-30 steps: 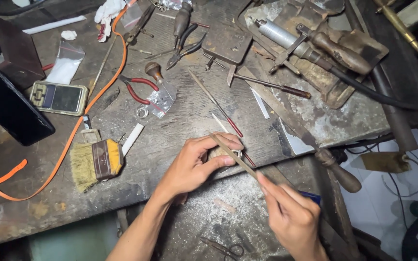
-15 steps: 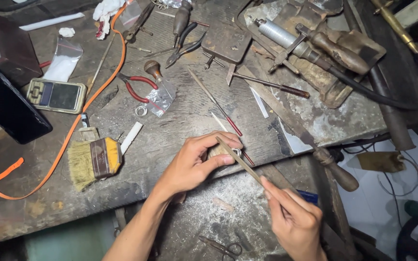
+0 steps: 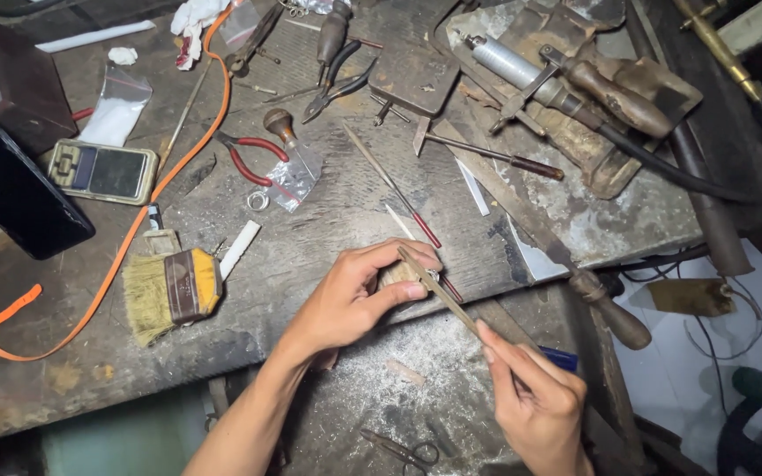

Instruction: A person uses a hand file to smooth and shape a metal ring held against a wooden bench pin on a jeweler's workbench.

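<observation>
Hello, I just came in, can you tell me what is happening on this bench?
A person works at a worn, cluttered workbench. The left hand pinches a small pale piece against the bench edge. The right hand holds a slim file, whose tip lies across that piece. Around them lie a yellow brush, red-handled pliers, a small digital scale and an orange strap. What the small piece is made of is hard to tell.
</observation>
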